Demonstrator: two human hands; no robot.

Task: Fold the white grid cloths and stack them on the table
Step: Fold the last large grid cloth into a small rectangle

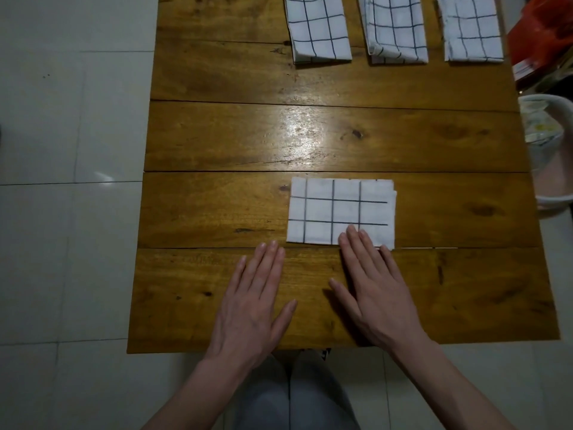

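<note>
With one cloth (341, 211) folded small on the table (217, 135), we rest our left hand (254, 308) flat beside it, right hand (376, 293) flat, fingertips on its near edge, while three half-folded cloths (393, 26) wait unstacked at the far edge.

No words, numbers or brand marks can be read anywhere from here; the folded cloth (341, 211) by the hands carries only its dark grid lines, and the three cloths (319, 27) at the far edge of the table (217, 135) show the same plain checks; the red packet (541, 35) off the right side has a pale strip that may hold print, but it is too blurred to make out.
</note>
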